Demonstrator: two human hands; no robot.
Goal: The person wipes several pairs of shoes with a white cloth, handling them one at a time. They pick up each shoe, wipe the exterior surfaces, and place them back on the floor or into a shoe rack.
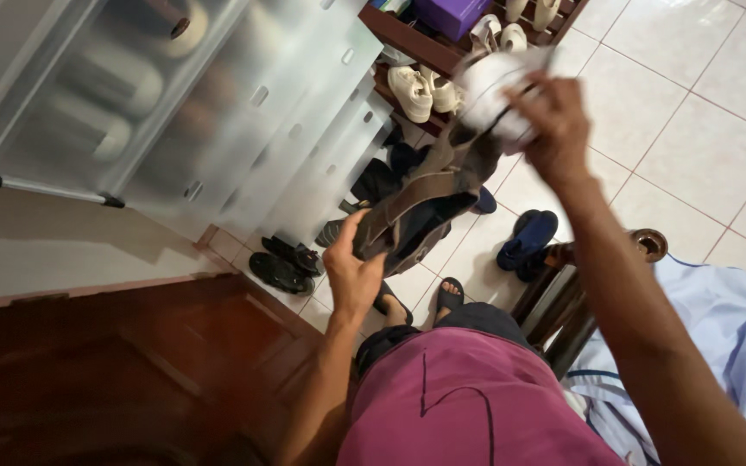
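My left hand [351, 267] grips the lower end of a brown strapped sandal [420, 203], which I hold up in front of me. My right hand [554, 121] is raised above it and closed on a crumpled white cloth [489, 86], pressed against the sandal's upper end. The cloth is blurred with motion. Below, my feet [420, 302] stand in dark sandals on the pale tiled floor.
A wooden shoe rack [407, 39] with white shoes [420, 91] stands ahead. Black sandals [285, 263] and blue slippers [528, 237] lie on the floor. Translucent plastic drawers [174, 103] are at the left, a dark wooden door [131, 362] at lower left, a wooden chair [563, 293] with light blue cloth [718, 336] at right.
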